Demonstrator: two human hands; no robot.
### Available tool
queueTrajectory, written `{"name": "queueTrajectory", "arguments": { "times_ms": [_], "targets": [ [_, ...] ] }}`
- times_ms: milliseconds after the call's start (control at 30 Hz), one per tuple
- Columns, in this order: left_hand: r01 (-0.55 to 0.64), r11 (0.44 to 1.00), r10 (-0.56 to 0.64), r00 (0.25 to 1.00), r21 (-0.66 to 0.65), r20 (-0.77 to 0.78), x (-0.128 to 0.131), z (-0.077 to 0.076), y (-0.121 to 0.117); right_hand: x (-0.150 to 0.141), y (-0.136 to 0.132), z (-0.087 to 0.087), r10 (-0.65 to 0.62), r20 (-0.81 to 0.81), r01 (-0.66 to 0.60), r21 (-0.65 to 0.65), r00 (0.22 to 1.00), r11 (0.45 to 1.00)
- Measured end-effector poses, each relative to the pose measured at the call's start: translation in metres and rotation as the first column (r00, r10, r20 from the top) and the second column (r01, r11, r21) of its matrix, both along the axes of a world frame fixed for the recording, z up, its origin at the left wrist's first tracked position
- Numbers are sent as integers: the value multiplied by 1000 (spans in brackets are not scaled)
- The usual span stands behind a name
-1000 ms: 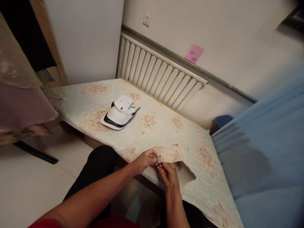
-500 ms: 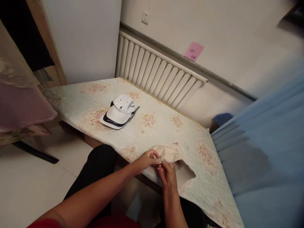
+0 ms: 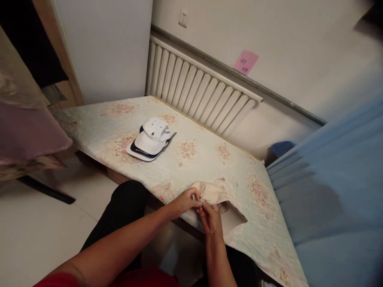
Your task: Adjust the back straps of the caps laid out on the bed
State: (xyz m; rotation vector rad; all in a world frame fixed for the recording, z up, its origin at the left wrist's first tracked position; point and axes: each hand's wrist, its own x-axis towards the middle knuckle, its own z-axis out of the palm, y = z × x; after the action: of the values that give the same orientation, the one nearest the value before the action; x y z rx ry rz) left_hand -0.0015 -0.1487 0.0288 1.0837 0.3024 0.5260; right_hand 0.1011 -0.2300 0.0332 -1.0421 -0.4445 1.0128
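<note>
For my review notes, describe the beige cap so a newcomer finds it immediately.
Start from the flower-patterned cover in front of the white radiator. At its near edge, the left hand and right hand pinch the beige cap. Its beige cloth sets it apart from the white-topped stack of caps farther back.

White radiator (image 3: 195, 84) – blue curtain (image 3: 335, 187)

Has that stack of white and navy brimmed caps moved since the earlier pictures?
No. Against the white ribbed radiator, the white and navy cap stack keeps its place.
</note>
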Motion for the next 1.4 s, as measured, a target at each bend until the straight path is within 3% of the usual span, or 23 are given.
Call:
{"name": "queueTrajectory", "arguments": {
  "times_ms": [200,500,767,1233,1400],
  "targets": [
    [-26,998,29,998,51,-50,-3,4,-1,-1,-1,3,12,2,-12,2,1000,1000],
    [-22,999,22,1000,25,-9,-7,11,-2,0,-2,2,-12,-27,12,5,1000,1000],
    [-81,996,84,986,30,-144,-5,2,2,1,-3,-3,-20,-80,21,16,997,1000],
    [-90,953,181,935,288,-305,-2,5,5,-1,-1,-10,19,-124,-16,24,992,1000],
    [-103,955,189,934,278,-304,1,-3,5,-2,0,-12,45,-139,-41,31,989,999]
  ]
}}
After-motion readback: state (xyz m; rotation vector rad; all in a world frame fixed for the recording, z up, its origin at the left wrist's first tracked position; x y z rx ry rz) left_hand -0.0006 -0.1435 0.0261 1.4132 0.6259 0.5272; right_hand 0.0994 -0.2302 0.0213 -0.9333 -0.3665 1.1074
